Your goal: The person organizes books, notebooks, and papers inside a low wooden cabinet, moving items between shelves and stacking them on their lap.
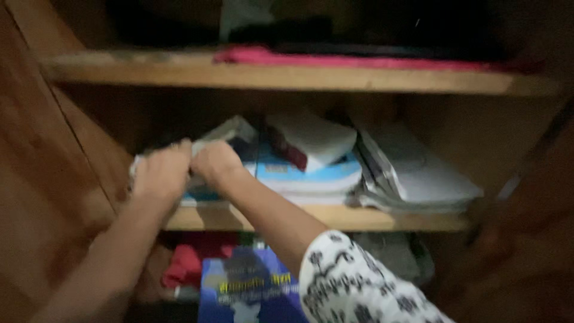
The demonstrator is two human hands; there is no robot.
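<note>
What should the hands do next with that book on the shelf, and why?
Probably ease the book out toward the shelf edge. Both the left hand and right hand seem to be gripping it at the left end of the blurry pile.

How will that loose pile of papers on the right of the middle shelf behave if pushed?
The paper pile looks floppy: its sheets fan out unevenly, so a push would likely slide them apart. It sags at the shelf edge, so it may spill forward. Probably light.

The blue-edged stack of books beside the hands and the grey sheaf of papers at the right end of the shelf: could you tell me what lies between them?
In the head view, nothing: the blue-edged stack and the grey papers look pressed together.
</note>
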